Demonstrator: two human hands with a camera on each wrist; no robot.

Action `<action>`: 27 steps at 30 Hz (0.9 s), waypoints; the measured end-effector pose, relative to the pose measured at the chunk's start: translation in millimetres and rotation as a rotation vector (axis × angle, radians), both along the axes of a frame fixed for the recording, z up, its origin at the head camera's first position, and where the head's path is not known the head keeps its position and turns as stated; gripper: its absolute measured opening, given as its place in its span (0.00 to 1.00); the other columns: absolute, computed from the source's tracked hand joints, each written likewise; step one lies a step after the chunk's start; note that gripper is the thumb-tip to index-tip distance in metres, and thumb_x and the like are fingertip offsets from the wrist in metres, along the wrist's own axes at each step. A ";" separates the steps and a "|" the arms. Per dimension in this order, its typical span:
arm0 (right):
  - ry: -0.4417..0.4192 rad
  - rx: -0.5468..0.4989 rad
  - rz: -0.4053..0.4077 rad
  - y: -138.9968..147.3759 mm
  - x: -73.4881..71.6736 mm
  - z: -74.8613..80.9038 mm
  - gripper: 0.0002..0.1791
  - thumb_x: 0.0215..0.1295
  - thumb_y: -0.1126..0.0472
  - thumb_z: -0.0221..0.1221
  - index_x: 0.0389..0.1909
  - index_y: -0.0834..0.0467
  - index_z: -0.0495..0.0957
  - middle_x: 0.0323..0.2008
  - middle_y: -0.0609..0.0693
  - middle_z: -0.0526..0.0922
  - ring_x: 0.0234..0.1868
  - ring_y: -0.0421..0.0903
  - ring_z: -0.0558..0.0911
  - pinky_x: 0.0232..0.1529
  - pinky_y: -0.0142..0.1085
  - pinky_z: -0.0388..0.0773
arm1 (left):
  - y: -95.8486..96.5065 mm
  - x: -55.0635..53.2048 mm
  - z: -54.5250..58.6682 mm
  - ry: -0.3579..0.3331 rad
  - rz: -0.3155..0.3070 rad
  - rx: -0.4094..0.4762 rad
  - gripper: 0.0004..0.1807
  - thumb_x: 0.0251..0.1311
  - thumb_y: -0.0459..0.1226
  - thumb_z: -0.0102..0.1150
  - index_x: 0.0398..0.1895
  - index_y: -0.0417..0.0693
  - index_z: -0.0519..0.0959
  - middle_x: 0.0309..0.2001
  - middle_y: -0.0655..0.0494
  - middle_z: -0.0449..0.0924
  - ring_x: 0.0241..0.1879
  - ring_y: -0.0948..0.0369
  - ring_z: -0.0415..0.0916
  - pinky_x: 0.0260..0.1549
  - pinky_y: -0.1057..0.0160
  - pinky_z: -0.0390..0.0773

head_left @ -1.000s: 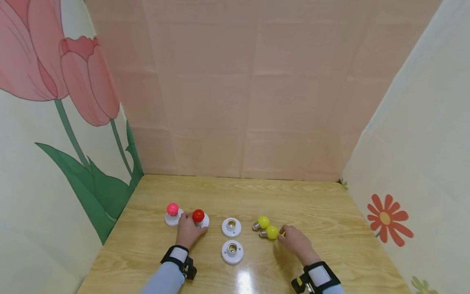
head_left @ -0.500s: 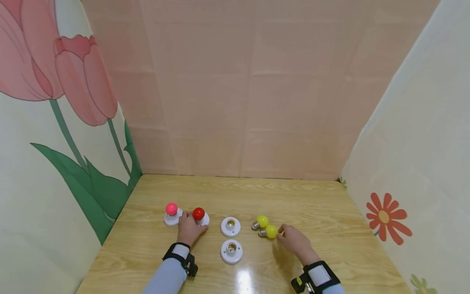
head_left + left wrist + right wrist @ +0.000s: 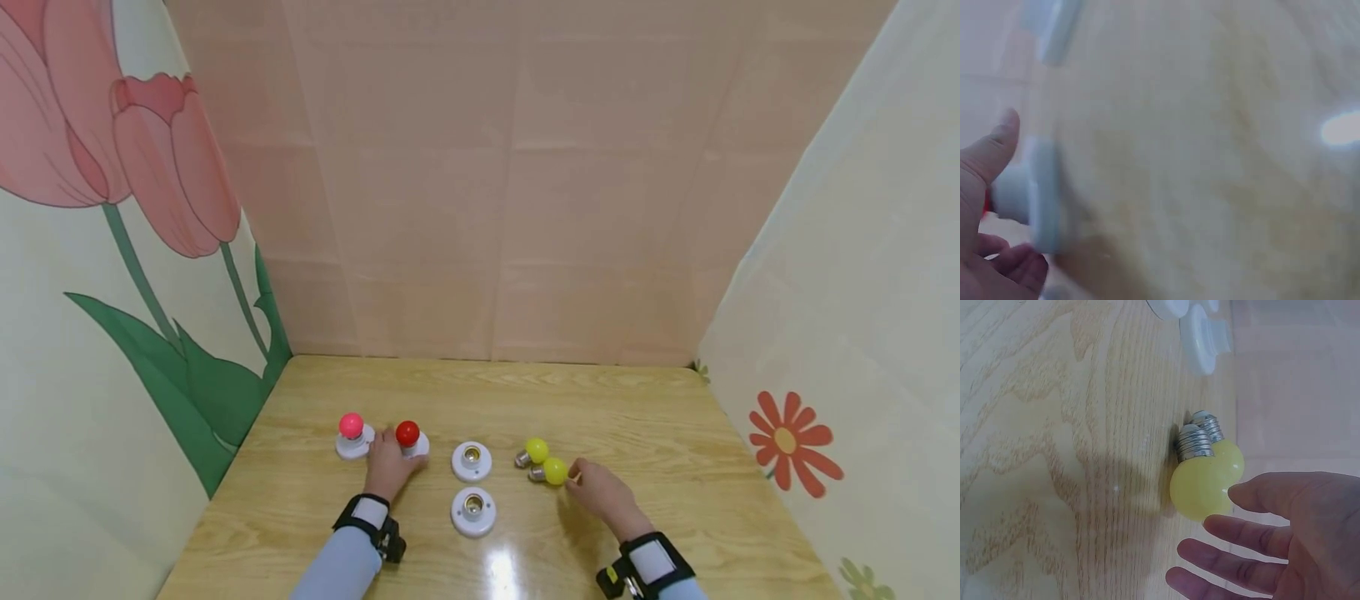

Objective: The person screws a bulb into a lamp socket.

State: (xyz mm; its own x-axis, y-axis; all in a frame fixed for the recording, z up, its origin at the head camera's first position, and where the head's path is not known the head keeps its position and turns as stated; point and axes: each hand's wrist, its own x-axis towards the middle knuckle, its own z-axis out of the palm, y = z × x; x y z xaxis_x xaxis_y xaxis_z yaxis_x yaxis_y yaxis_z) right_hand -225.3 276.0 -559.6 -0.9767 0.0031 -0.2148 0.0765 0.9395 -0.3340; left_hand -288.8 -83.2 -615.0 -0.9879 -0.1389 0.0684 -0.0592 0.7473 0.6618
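Note:
My left hand (image 3: 388,465) straddles the white round lamp holder (image 3: 417,447) carrying a red bulb (image 3: 407,433). In the blurred left wrist view, the straight thumb (image 3: 999,142) stands apart from that holder, while loosely bent fingers lie near its lower edge. The bulb is mostly hidden there. A pink bulb (image 3: 351,426) sits in another holder (image 3: 350,450) just left. On the right, two yellow bulbs with metal screw bases, a nearer one (image 3: 1197,487) and a farther one (image 3: 1232,461), lie side by side. My right hand (image 3: 602,493) hovers beside the nearer one, fingers spread, fingertips very close to it.
Two white lamp holders with no bulb, one farther (image 3: 471,473) and one nearer (image 3: 473,523), stand mid-table on the wooden tabletop (image 3: 615,400). Behind rises a pinkish backdrop (image 3: 510,183). Printed floral cloths hang left (image 3: 90,400) and right (image 3: 862,292).
The red bulb and its holder have shifted very slightly right along with my left hand. My right hand and the yellow bulbs look nearly unmoved.

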 end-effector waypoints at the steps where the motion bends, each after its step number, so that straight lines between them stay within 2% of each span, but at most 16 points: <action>1: 0.003 -0.001 0.002 0.0 0.2 -0.6 0.13 0.63 0.55 0.59 0.43 0.60 0.77 0.31 0.52 0.80 0.30 0.45 0.77 0.30 0.41 0.74 | 0.5 0.4 4.0 -0.011 -0.004 0.000 0.53 0.41 0.49 0.77 0.65 0.28 0.62 0.56 0.31 0.68 0.54 0.40 0.67 0.57 0.43 0.69; 3: 0.011 -0.004 0.010 0.0 0.3 -1.7 0.13 0.63 0.56 0.59 0.42 0.60 0.77 0.31 0.52 0.80 0.30 0.45 0.77 0.29 0.41 0.74 | 2.3 1.3 14.4 0.002 -0.003 -0.008 0.54 0.42 0.49 0.76 0.67 0.28 0.59 0.58 0.31 0.68 0.56 0.40 0.66 0.58 0.43 0.69; 6: 0.018 -0.005 0.013 -0.7 0.5 -1.2 0.13 0.63 0.56 0.59 0.42 0.60 0.77 0.31 0.52 0.80 0.29 0.45 0.77 0.29 0.41 0.73 | 7.6 4.8 38.0 0.087 -0.004 -0.042 0.54 0.44 0.49 0.75 0.68 0.30 0.58 0.58 0.32 0.67 0.57 0.40 0.66 0.57 0.44 0.71; 9: 0.017 -0.002 0.009 -1.5 0.6 0.6 0.13 0.63 0.56 0.59 0.43 0.60 0.77 0.31 0.52 0.80 0.29 0.45 0.76 0.28 0.41 0.73 | 16.8 13.8 67.5 0.208 -0.022 -0.065 0.46 0.48 0.46 0.74 0.66 0.33 0.63 0.56 0.35 0.69 0.57 0.42 0.67 0.55 0.46 0.72; 11: 0.011 -0.001 0.003 -2.1 0.7 2.4 0.13 0.63 0.55 0.59 0.43 0.60 0.77 0.31 0.52 0.80 0.29 0.45 0.76 0.28 0.41 0.73 | 24.2 22.3 88.0 0.256 -0.065 -0.082 0.36 0.50 0.43 0.72 0.60 0.36 0.70 0.53 0.40 0.72 0.54 0.45 0.71 0.52 0.49 0.75; 13: 0.011 -0.001 0.000 -2.3 0.9 4.3 0.13 0.63 0.55 0.59 0.43 0.60 0.77 0.31 0.52 0.79 0.29 0.45 0.76 0.28 0.40 0.73 | 31.4 31.1 105.6 0.239 -0.136 -0.093 0.24 0.52 0.40 0.69 0.52 0.41 0.76 0.46 0.46 0.76 0.47 0.50 0.75 0.44 0.54 0.78; 15: 0.013 -0.002 -0.004 -2.8 1.1 6.5 0.13 0.63 0.55 0.59 0.43 0.60 0.77 0.31 0.52 0.79 0.29 0.45 0.76 0.28 0.40 0.73 | 37.0 38.6 116.2 0.150 -0.232 -0.091 0.15 0.54 0.39 0.66 0.44 0.45 0.79 0.38 0.51 0.78 0.37 0.56 0.76 0.33 0.59 0.78; 17: 0.015 -0.002 -0.008 -3.1 1.4 8.4 0.13 0.63 0.55 0.58 0.43 0.60 0.77 0.31 0.52 0.80 0.29 0.45 0.76 0.27 0.41 0.73 | 40.2 44.2 118.1 0.011 -0.341 -0.100 0.08 0.55 0.38 0.64 0.37 0.47 0.79 0.31 0.56 0.77 0.29 0.60 0.73 0.26 0.62 0.74; 20: 0.020 -0.001 -0.008 -3.0 1.6 9.1 0.13 0.63 0.55 0.58 0.43 0.59 0.77 0.32 0.52 0.80 0.30 0.46 0.77 0.28 0.41 0.73 | 40.8 50.6 105.4 -0.186 -0.471 -0.170 0.06 0.53 0.37 0.65 0.27 0.49 0.76 0.23 0.59 0.74 0.23 0.62 0.69 0.22 0.65 0.69; 23: 0.025 -0.006 -0.004 -2.2 1.4 8.0 0.13 0.63 0.55 0.58 0.42 0.60 0.77 0.32 0.52 0.80 0.30 0.46 0.77 0.28 0.41 0.73 | 38.8 55.9 86.0 -0.248 -0.555 -0.304 0.10 0.48 0.36 0.66 0.19 0.49 0.74 0.19 0.60 0.71 0.20 0.63 0.66 0.20 0.65 0.66; 27: 0.030 -0.010 -0.007 -1.1 1.4 5.7 0.12 0.63 0.55 0.59 0.42 0.60 0.77 0.32 0.53 0.81 0.31 0.46 0.78 0.29 0.42 0.73 | 35.8 62.6 68.5 -0.297 -0.566 -0.372 0.10 0.44 0.35 0.67 0.17 0.47 0.73 0.18 0.58 0.69 0.18 0.61 0.64 0.18 0.64 0.65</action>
State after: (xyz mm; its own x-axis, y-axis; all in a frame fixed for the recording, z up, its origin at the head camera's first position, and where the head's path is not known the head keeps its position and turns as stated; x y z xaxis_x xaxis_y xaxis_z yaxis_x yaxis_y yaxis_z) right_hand -223.8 274.9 -553.9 -0.9827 0.0083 -0.1850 0.0731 0.9353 -0.3461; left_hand -226.3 -47.5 -546.5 -0.8858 0.3774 -0.2699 0.2645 0.8887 0.3746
